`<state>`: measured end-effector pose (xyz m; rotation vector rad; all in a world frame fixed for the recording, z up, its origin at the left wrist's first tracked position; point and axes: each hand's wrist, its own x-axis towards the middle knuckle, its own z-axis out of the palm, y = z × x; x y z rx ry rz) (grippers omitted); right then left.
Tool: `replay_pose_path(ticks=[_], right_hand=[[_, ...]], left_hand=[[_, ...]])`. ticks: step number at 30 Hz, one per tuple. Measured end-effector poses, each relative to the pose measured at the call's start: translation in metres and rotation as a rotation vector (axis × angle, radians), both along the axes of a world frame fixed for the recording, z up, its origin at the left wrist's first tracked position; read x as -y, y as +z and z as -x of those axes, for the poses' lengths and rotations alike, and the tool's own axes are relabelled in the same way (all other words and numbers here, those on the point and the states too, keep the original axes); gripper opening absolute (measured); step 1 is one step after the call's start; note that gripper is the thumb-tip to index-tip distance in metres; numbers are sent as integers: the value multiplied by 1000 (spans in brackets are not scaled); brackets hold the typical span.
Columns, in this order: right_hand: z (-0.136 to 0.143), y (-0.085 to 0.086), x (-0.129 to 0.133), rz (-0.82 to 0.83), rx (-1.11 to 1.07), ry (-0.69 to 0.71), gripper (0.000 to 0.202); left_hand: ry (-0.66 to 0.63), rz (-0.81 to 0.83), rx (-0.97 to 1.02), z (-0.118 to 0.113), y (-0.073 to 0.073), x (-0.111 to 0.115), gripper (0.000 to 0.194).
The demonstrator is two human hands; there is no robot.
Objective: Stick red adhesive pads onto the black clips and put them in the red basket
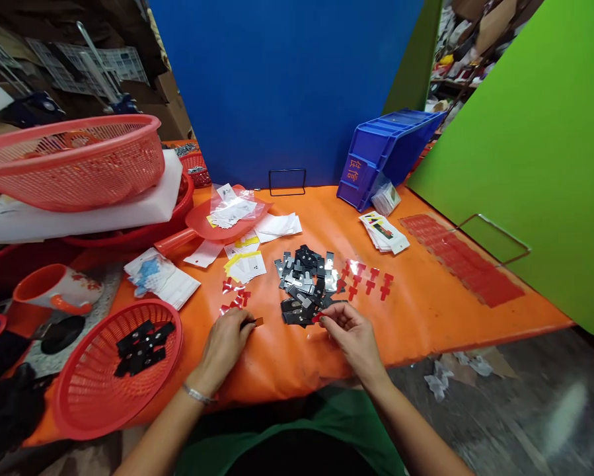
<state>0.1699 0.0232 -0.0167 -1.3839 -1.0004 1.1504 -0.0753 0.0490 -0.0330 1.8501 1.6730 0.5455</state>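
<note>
My left hand (227,337) is closed on a small dark flat plate (258,322), just in front of a few red T-shaped pieces (240,299). Between thumb and fingers of my right hand (352,334) is a small red piece (318,317), its full shape partly covered. That hand is at the near right edge of a pile of black and silver metal plates (304,284). More red T-shaped pieces (371,277) lie to the right of the pile. To the left, a red plastic basket (170,344) holds several black plates (143,347).
White and yellow cards (247,266) and a red dustpan-like scoop (217,225) lie behind my left hand. A mug (59,289) stands far left, below stacked baskets (78,165). A blue bin (376,152) and a card stack (383,233) are at the back right.
</note>
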Motion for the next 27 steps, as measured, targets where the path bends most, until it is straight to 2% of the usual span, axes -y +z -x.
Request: replay_pose_path(ticks=[1, 3, 7, 9, 11, 14, 18, 27], right_hand=[[2, 0, 0, 1, -13, -3, 26], [6, 2, 1, 16, -64, -9, 29], [12, 3, 2, 86, -137, 49, 36], [14, 3, 3, 105, -129, 96, 28], [15, 3, 5, 108, -121, 114, 24], [14, 3, 7, 54, -55, 99, 19], [11, 4, 6, -2, 26, 92, 17], [12, 1, 7, 169, -271, 168, 19]], left_hand=[[26, -8, 19, -1, -1, 4, 12], [119, 58, 213, -8, -2, 10, 14], [268, 408, 848, -37, -1, 19, 28], [291, 539, 1034, -53, 4, 23, 38], [312, 613, 1136, -66, 9, 27, 48], [331, 629, 1191, -79, 15, 28, 49], [295, 598, 1150, -85, 18, 28, 43], [179, 573, 1074, -90, 21, 28, 35]])
